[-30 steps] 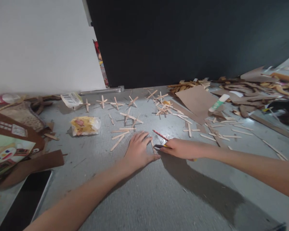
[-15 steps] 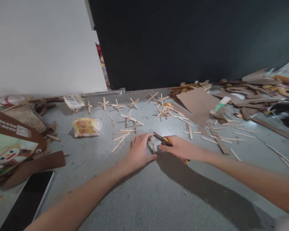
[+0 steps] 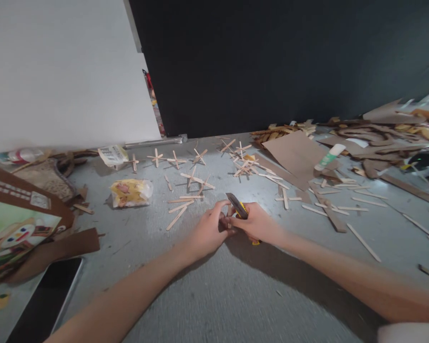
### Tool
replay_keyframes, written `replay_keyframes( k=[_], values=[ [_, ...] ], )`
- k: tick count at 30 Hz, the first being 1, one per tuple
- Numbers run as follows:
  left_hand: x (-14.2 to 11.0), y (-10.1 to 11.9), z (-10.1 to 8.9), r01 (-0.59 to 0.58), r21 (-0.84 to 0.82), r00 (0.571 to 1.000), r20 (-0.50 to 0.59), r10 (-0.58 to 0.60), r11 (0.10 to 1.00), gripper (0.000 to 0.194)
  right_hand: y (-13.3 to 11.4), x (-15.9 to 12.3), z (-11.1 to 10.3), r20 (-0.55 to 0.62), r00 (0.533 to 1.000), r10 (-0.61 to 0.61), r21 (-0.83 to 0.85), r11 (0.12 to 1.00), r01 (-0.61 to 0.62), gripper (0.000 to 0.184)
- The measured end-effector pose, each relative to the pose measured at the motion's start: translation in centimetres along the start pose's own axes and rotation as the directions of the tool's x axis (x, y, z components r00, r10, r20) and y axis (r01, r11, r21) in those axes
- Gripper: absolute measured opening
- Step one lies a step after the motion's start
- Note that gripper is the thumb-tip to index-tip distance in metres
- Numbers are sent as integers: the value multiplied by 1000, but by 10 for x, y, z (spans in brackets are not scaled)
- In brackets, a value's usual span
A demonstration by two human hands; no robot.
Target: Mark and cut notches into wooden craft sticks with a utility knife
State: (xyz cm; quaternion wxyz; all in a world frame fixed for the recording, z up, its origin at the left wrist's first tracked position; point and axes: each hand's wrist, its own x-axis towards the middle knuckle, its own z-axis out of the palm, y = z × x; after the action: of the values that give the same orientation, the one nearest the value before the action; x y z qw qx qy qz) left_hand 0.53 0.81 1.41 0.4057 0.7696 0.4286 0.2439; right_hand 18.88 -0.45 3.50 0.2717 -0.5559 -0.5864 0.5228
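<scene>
Cutter [image 3: 236, 204] in right hand [image 3: 261, 223], phone [image 3: 46, 297] near left, packet [image 3: 130, 193] farther off, tube [image 3: 329, 157] right of cardboard sheet [image 3: 289, 151]

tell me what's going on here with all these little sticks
A person has two bare hands close together over a gray surface. The right hand grips a black-and-yellow cutter, while the left hand holds a thin wooden stick, mostly hidden. Beyond them are several crossed sticks; off to the right are loose sticks and a green-and-white tube.
</scene>
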Motion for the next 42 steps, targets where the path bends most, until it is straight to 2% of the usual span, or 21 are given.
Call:
replay_keyframes(
  k=[5, 7, 11, 15, 18, 24, 28, 32, 37, 42],
  values=[
    [0, 3, 2, 42, -127, 999, -9, -44, 991, 71, 1, 3, 3, -208, 978, -18, 221, 973, 65, 39],
    [1, 2, 3, 49, -192, 998, -30, -55, 980, 72, 0, 3, 0, -238, 971, -21, 250, 965, 82, 40],
    [2, -1, 1, 23, -299, 998, -51, -40, 954, 73, 2, 3, -8, -131, 991, -14, 193, 980, 40, 45],
    [2, -2, -5, 5, -358, 1000, -12, -10, 934, 78, 5, 4, -11, 5, 1000, -28, 252, 968, 25, 53],
    [3, -4, -7, -22, -347, 999, 18, 30, 938, 76, 5, 5, -12, 11, 998, -58, 321, 946, 51, 53],
    [1, -6, -7, -155, -263, 986, 10, 164, 952, 65, 6, 8, -12, -1, 997, -82, 372, 925, 77, 47],
    [1, -6, -6, -159, -254, 985, 29, 172, 954, 59, 6, 9, -11, -4, 996, -89, 392, 916, 83, 47],
    [3, -6, -6, -146, -239, 989, -59, 135, 960, 46, 4, 7, -12, -53, 996, -74, 409, 908, 90, 49],
    [7, -10, -6, -115, -268, 971, -232, 51, 957, 27, 4, 5, -17, -90, 995, -43, 286, 956, 67, 45],
    [10, -14, -5, -65, -153, 926, -378, 2, 986, 13, -3, -1, -16, -30, 999, 15, -35, 999, -16, 31]
  ],
)
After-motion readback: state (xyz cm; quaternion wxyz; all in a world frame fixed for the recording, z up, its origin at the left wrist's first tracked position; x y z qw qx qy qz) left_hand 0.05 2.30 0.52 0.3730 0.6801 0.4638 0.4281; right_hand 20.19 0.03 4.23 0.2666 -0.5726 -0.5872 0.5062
